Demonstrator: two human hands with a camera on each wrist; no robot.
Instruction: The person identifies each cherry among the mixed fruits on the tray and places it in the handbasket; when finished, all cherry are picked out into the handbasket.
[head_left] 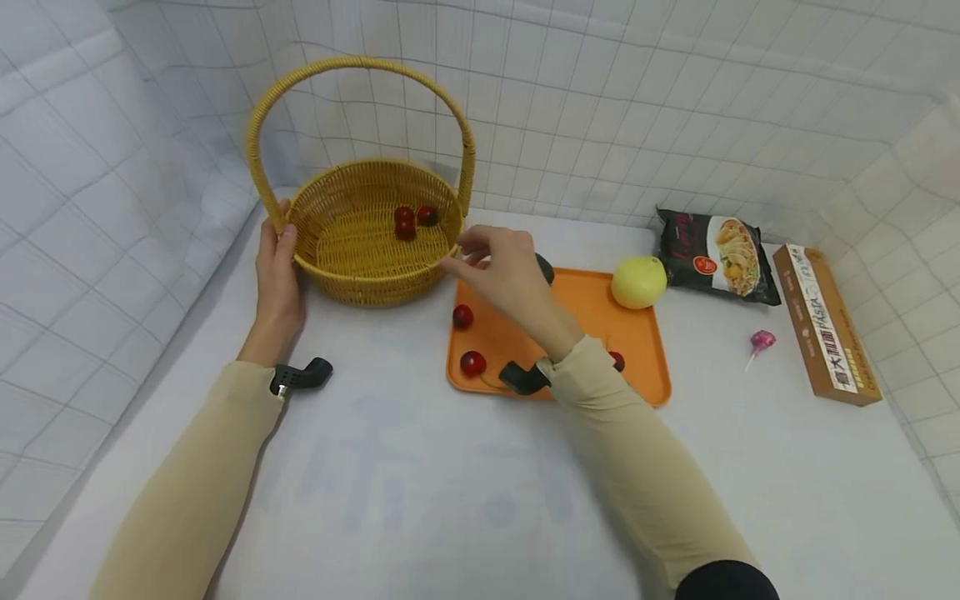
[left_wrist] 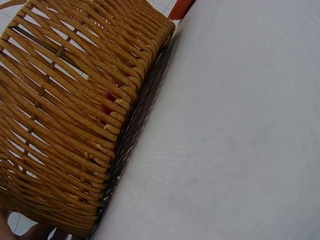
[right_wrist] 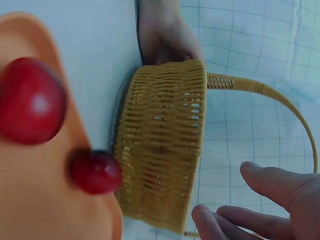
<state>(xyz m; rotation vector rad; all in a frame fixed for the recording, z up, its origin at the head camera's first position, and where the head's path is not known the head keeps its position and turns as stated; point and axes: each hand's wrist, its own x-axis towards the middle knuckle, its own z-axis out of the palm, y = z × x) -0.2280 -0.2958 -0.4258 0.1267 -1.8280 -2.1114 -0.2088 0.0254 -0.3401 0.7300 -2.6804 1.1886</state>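
A yellow wicker basket [head_left: 375, 287] with a tall hoop handle stands at the back left in the head view. Several dark red, cherry-like fruits [head_left: 405, 227] lie inside it. My left hand [head_left: 277, 279] grips the basket's left side near the handle's foot, thumb at the rim. At the right rim hovers my right hand [head_left: 506, 271]; in the right wrist view its thumb and fingers [right_wrist: 267, 180] are spread apart with nothing between them. Below it an orange tray [head_left: 562, 287] carries more red fruits [head_left: 472, 364], some partly hidden by the right arm.
A yellow round fruit [head_left: 639, 282] sits on the tray's back right corner. Behind the right hand a dark rounded thing [head_left: 545, 267] peeks out. Further right lie a black food packet [head_left: 718, 257], a pink lollipop [head_left: 762, 340] and a brown pasta box [head_left: 825, 325]. Gridded white sheeting [head_left: 570, 108] surrounds the table.
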